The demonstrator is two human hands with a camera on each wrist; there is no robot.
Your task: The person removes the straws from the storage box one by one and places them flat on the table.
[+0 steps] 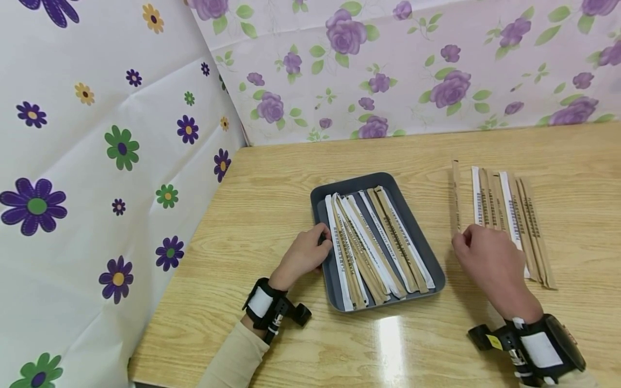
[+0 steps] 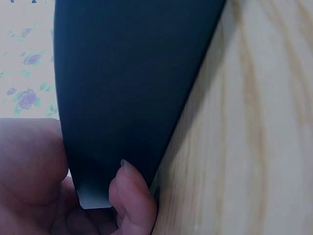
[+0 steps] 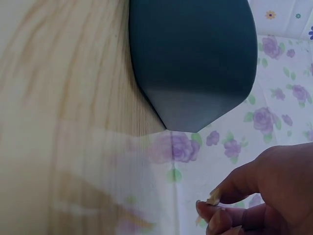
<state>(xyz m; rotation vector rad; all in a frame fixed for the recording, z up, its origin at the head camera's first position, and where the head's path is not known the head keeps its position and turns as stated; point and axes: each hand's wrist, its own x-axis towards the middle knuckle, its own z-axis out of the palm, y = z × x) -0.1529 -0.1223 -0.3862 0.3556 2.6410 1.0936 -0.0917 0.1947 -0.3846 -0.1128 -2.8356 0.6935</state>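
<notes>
A grey tray (image 1: 439,280) holds several straws in white and brown paper wrappers (image 1: 368,237). At its left side my left hand (image 1: 302,252) grips the rim; in the left wrist view the dark tray wall (image 2: 127,73) runs between thumb and fingers. To the right of the tray, my right hand (image 1: 490,264) pinches one brown paper-wrapped straw (image 1: 455,188) by its near end, the straw pointing away from me. In the right wrist view only a small tip of its wrapper (image 3: 213,198) shows between thumb and fingertip.
A row of several more wrapped straws (image 1: 531,231), white and brown, lies on the wooden table (image 1: 252,199) beside and partly behind my right hand. Flower-printed sheets (image 1: 310,81) stand along the back and left of the table.
</notes>
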